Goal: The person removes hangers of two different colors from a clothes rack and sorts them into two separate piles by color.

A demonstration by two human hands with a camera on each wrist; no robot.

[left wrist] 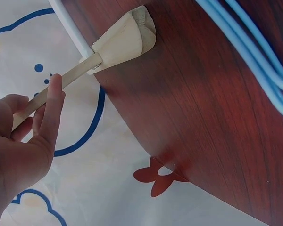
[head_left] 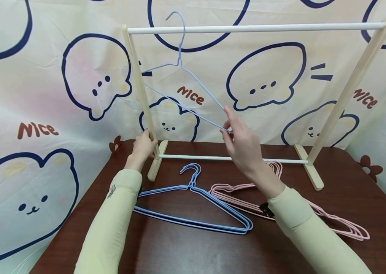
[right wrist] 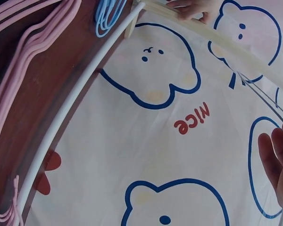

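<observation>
My right hand [head_left: 245,142] pinches a light blue hanger [head_left: 202,86] by its right corner, raised in front of the patterned cloth. The hanger's hook stands above the white top rail [head_left: 264,28], its stem crossing in front; I cannot tell whether they touch. My left hand [left wrist: 26,132] grips the left wooden post [head_left: 141,91] of the rack low down, with thumb and fingers around it. Below, several blue hangers [head_left: 193,222] lie stacked on the brown table [head_left: 193,253]. The right wrist view shows my right hand [right wrist: 280,165] only partly.
Several pink hangers [head_left: 347,224] lie on the table at the right, partly behind my right forearm. A lower white bar [head_left: 196,156] joins the rack's wooden feet, the right one [head_left: 310,169] included. Printed cloth [head_left: 86,80] hangs close behind the rack.
</observation>
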